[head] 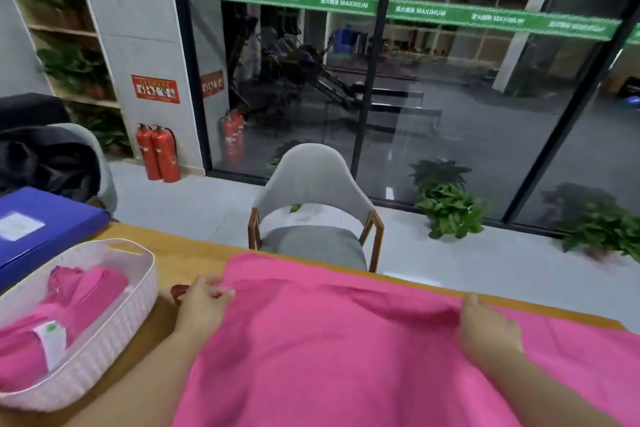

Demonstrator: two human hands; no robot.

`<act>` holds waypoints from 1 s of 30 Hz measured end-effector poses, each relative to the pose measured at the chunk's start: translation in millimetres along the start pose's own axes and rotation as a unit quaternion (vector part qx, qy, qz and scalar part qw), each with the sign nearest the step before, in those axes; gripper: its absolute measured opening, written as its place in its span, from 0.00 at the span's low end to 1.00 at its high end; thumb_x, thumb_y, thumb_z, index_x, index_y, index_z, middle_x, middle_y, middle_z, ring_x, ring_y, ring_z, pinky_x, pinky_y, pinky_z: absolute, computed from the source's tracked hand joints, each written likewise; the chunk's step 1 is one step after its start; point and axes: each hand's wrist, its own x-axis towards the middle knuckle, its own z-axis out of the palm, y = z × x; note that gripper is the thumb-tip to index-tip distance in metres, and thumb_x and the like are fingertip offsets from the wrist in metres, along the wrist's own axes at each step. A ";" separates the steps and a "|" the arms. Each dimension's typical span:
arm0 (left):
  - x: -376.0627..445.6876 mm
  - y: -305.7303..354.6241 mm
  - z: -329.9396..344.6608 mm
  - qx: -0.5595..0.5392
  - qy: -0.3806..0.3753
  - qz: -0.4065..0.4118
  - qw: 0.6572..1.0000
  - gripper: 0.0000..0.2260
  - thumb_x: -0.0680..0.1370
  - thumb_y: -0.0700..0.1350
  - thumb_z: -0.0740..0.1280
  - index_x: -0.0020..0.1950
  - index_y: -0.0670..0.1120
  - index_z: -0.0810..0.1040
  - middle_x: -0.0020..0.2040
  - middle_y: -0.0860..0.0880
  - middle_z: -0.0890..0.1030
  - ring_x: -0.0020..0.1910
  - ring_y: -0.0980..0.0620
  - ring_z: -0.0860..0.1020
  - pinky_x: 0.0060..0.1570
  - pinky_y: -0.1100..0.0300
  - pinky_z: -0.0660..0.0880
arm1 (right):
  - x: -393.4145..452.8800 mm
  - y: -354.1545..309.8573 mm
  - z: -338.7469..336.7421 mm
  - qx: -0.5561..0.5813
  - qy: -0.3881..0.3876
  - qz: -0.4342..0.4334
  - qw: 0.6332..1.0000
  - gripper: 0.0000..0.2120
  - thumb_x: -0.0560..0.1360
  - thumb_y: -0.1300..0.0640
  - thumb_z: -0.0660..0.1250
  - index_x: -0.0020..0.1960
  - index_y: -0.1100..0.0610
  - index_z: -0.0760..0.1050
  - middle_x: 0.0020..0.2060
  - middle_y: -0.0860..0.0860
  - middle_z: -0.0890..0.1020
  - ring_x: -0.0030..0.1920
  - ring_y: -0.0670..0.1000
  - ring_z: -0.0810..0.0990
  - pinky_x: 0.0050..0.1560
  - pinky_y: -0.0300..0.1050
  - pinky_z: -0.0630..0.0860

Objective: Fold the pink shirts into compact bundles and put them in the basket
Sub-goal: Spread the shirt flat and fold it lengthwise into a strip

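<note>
A large pink shirt (pixel 329 340) lies spread over the wooden table (pixel 194 253), reaching past the frame's bottom and right edges. My left hand (pixel 204 305) pinches its far left edge with curled fingers. My right hand (pixel 485 326) grips a raised fold near the shirt's far right edge. A pale pink ribbed basket (pixel 114 333) stands at the left of the table. Folded pink shirts (pixel 69 308) lie inside it, one with a white label showing.
A blue folder (pixel 41 218) lies at the table's far left. A small dark red object (pixel 178 291) peeks out beside my left hand. A grey chair (pixel 311 218) stands behind the table, another at far left. Potted plants and a glass wall lie beyond.
</note>
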 end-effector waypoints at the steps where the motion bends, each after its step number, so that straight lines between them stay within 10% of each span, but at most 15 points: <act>1: 3.3 -6.8 1.7 0.000 -0.004 0.011 1.000 0.10 0.75 0.34 0.68 0.55 0.41 0.73 0.42 0.44 0.79 0.41 0.45 0.77 0.40 0.57 0.69 | 0.6 -10.7 1.9 -0.020 -0.008 0.000 1.000 0.12 0.75 0.58 0.56 0.59 0.54 0.63 0.59 0.49 0.75 0.62 0.51 0.74 0.62 0.49 0.67; 6: 6.7 -15.6 11.1 0.052 -0.017 0.080 0.995 0.08 0.79 0.35 0.61 0.57 0.43 0.72 0.44 0.48 0.74 0.40 0.52 0.74 0.37 0.66 0.69 | -4.5 -98.7 -4.8 0.033 0.032 -0.207 0.977 0.22 0.75 0.53 0.60 0.68 0.52 0.61 0.64 0.48 0.70 0.67 0.52 0.66 0.69 0.52 0.59; 11: 1.9 -15.1 12.7 0.113 -0.064 0.086 0.988 0.23 0.76 0.38 0.69 0.68 0.40 0.66 0.58 0.48 0.72 0.51 0.52 0.75 0.55 0.60 0.70 | -16.2 -208.3 -11.8 0.171 0.009 -0.374 0.911 0.27 0.75 0.60 0.62 0.72 0.51 0.62 0.70 0.50 0.68 0.69 0.53 0.64 0.69 0.48 0.62; 17: 10.0 -35.8 -3.0 0.120 -0.071 0.097 0.985 0.17 0.78 0.33 0.58 0.66 0.43 0.70 0.58 0.49 0.77 0.59 0.54 0.73 0.61 0.61 0.67 | -19.5 -271.9 3.5 0.051 -0.103 -0.435 0.893 0.38 0.72 0.58 0.68 0.76 0.47 0.54 0.74 0.49 0.60 0.74 0.53 0.54 0.73 0.61 0.52; 23: 9.7 -59.4 -22.2 0.163 -0.102 0.203 0.960 0.24 0.74 0.35 0.63 0.67 0.54 0.70 0.57 0.65 0.72 0.61 0.63 0.72 0.64 0.63 0.67 | -11.9 -287.5 22.6 0.180 0.019 -0.407 0.895 0.12 0.78 0.54 0.62 0.59 0.55 0.76 0.57 0.53 0.79 0.59 0.56 0.75 0.59 0.49 0.69; 30: 5.5 -53.8 -26.7 0.079 -0.077 0.170 0.979 0.19 0.78 0.38 0.62 0.61 0.59 0.71 0.55 0.58 0.79 0.56 0.61 0.76 0.57 0.67 0.68 | -3.2 -310.8 10.1 0.302 0.013 -0.354 0.885 0.12 0.83 0.55 0.50 0.58 0.58 0.69 0.54 0.58 0.79 0.54 0.60 0.76 0.46 0.50 0.69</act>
